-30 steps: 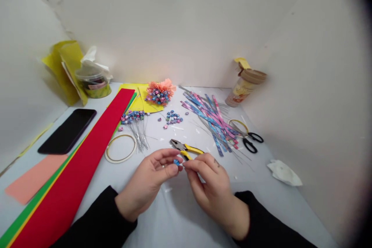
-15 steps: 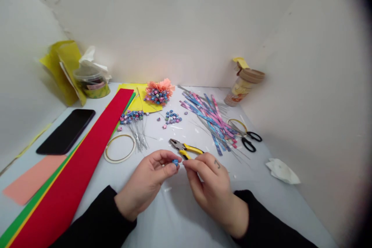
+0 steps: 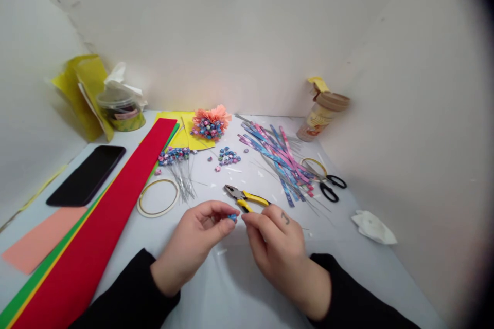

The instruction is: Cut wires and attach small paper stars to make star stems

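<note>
Between the thumb and fingertips of my left hand (image 3: 204, 231) is a small blue folded paper star (image 3: 232, 217). My right hand (image 3: 276, 247) is closed in a pinch just right of the star, its fingertips almost touching it. A thin wire seems to be in that pinch, mostly hidden, with a faint end showing past the knuckles. Yellow-and-black pliers (image 3: 247, 198) lie just beyond both hands, partly covered by the right. Behind them is a small pile of loose paper stars (image 3: 228, 156). Stars on wire stems (image 3: 175, 156) lie further left.
Pink and blue paper strips (image 3: 278, 157) and wires spread at right, near black-handled scissors (image 3: 330, 188). A tape roll (image 3: 157, 198), long red paper (image 3: 127, 195) and a phone (image 3: 87, 175) lie left. A star bouquet (image 3: 210, 124), tub (image 3: 120, 110), cup (image 3: 323, 117) and crumpled tissue (image 3: 373, 226) stand around.
Both hands stay nearly in place, fingertips still close together at the star. The star has tilted slightly in the left fingers. The whole view has shifted very little.
</note>
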The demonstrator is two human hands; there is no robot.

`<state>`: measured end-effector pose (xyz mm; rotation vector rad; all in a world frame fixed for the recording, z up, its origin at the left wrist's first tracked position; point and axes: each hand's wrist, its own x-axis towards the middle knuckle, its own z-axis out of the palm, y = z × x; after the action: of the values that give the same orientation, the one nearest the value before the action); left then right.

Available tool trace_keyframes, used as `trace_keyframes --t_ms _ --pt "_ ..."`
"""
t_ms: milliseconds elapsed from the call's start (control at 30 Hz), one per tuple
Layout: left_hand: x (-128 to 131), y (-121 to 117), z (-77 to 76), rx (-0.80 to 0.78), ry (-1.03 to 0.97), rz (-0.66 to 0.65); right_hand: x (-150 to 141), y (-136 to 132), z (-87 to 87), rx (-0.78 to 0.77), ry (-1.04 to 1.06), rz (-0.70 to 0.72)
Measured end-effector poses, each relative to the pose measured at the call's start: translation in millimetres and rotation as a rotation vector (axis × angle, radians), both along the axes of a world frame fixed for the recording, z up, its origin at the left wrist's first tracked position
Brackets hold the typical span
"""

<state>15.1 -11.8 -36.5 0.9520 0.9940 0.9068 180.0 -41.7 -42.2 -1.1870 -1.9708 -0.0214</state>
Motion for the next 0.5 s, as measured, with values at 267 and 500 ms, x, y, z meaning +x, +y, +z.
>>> trace_keyframes --t_ms 267,500 --pt "0.9 -3.4 8.9 0.104 0.297 0.067 1.1 -2.5 0.5 0.133 -0.364 -0.055" --pt "-3.6 -5.7 3.1 0.523 0.464 0.039 -3.0 5.9 4.1 -0.203 -0.027 0.023"
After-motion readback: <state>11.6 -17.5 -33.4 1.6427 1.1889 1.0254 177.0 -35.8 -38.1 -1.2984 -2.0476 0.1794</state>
